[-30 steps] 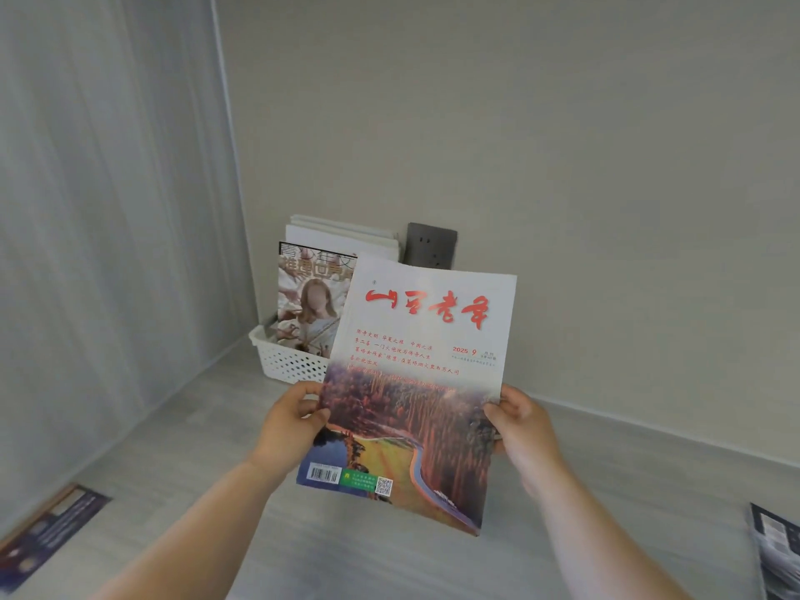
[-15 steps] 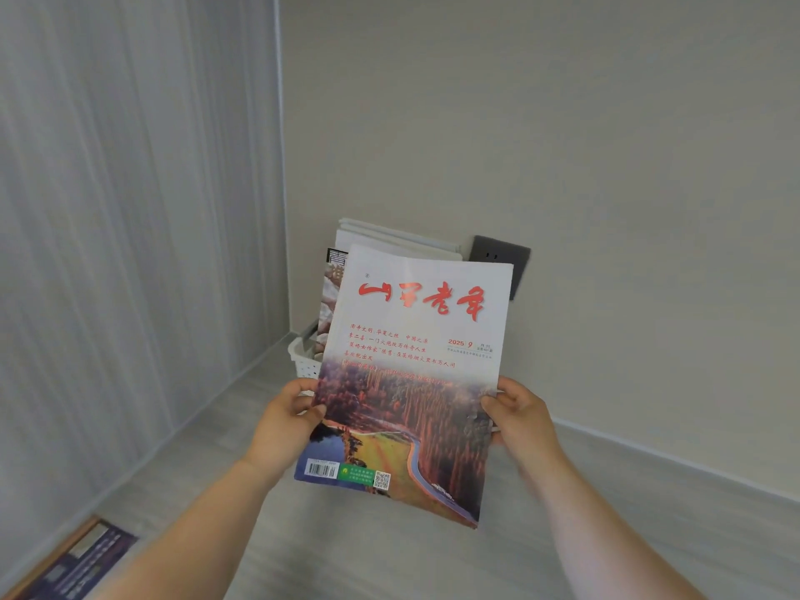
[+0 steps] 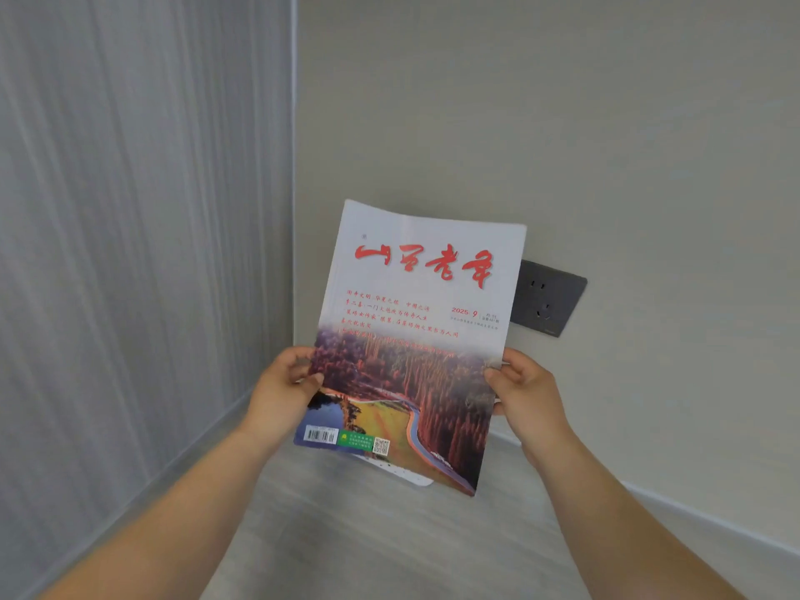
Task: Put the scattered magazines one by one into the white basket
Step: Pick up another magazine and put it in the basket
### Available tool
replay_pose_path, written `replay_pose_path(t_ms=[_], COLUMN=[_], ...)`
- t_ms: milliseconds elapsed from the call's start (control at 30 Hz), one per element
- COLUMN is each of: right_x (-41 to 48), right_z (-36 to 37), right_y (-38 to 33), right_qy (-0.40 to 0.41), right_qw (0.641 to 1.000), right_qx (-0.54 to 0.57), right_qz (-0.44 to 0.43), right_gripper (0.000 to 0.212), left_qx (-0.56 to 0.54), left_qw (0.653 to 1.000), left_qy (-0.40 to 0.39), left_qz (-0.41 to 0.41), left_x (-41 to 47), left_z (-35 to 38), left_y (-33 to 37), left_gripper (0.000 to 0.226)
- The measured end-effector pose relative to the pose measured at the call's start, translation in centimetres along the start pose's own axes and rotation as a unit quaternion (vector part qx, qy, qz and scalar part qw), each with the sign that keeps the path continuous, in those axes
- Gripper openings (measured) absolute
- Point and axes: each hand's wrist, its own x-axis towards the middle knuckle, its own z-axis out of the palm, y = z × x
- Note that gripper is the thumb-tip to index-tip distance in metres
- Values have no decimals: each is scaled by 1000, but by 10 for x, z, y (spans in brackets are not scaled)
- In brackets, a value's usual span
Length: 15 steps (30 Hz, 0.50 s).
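I hold a magazine [image 3: 415, 339] upright in front of me; its cover has red calligraphy on white above a red forest photo. My left hand [image 3: 285, 383] grips its left edge and my right hand [image 3: 524, 387] grips its right edge, both at mid height. The white basket [image 3: 415, 478] is almost fully hidden behind the magazine; only a small white corner shows under the lower edge. The magazines standing in the basket are covered from view.
A dark wall socket [image 3: 550, 298] sits on the beige back wall just right of the magazine. A grey ribbed wall [image 3: 130, 253] closes the left side and meets the back wall in a corner. The light wood-grain surface [image 3: 368, 539] runs below.
The magazine has moved forward and left toward the corner, now covering the basket and the magazines in it. The view has shifted left and up; the loose magazines on the surface have left the frame.
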Motion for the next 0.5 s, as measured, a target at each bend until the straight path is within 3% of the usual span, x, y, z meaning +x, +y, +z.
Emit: replay_pose_path(t_ms=[500], right_x=[52], right_z=[20], right_y=[25], right_qy=[52], right_qw=[998], right_qx=[29], right_qz=[-5], right_gripper=[37], left_qx=[13], left_qw=[996], left_qy=[81], left_qz=[40], left_x=[63], left_z=[28], left_y=[-10], left_gripper=[19])
